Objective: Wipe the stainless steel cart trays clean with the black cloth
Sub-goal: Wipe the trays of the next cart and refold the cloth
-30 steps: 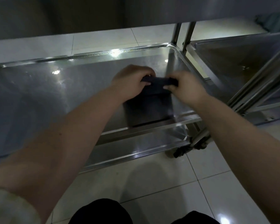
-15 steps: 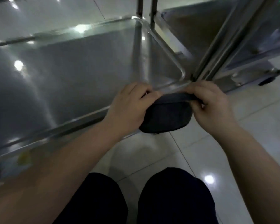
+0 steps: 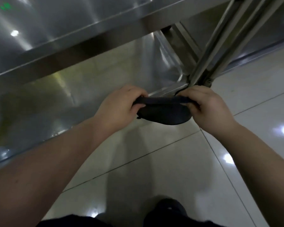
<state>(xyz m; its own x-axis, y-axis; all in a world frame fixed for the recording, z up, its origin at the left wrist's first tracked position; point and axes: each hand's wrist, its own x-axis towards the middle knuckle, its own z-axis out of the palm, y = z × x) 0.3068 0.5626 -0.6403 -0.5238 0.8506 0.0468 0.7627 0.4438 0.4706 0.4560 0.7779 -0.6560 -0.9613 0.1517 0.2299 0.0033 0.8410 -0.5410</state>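
Observation:
The black cloth (image 3: 164,113) hangs folded between both hands, in the air just in front of the cart's lower tray. My left hand (image 3: 120,107) grips its left end and my right hand (image 3: 205,108) grips its right end, fingers curled round the top fold. The lower stainless steel tray (image 3: 105,76) lies behind the hands, with a yellowish sheen on its left part. Above it, the upper tray (image 3: 56,22) fills the top left of the view.
The cart's upright steel posts (image 3: 220,45) rise slanting at the tray's right corner, just beyond my right hand. Glossy white floor tiles (image 3: 170,161) spread below and to the right. My dark trousers and a shoe (image 3: 169,208) show at the bottom edge.
Both hands have carried the cloth off the upper tray, out past its front edge and down to the level of the lower tray. The view has tilted downwards.

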